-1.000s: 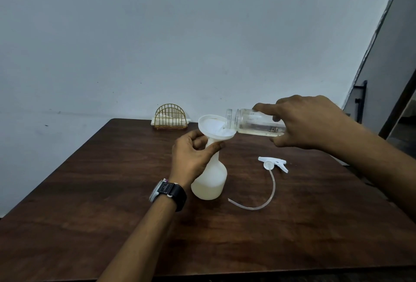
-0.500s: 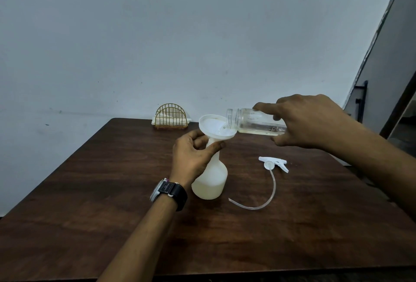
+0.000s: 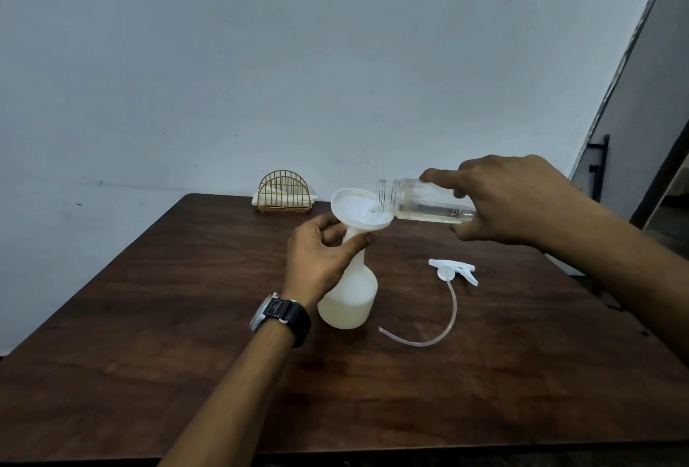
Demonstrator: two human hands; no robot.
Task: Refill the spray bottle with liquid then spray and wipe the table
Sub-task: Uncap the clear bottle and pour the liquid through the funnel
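Gripping jar (image 3: 421,202), right hand (image 3: 507,202), mouth at funnel (image 3: 354,207) rim, left hand (image 3: 317,261) clasping bottle (image 3: 350,299) neck

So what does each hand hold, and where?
Left hand grips the spray bottle at its neck, under the funnel; right hand holds the jar around its body.

Wooden table (image 3: 186,373), spray bottle (image 3: 348,299), trigger head (image 3: 453,269), napkin holder (image 3: 285,192)
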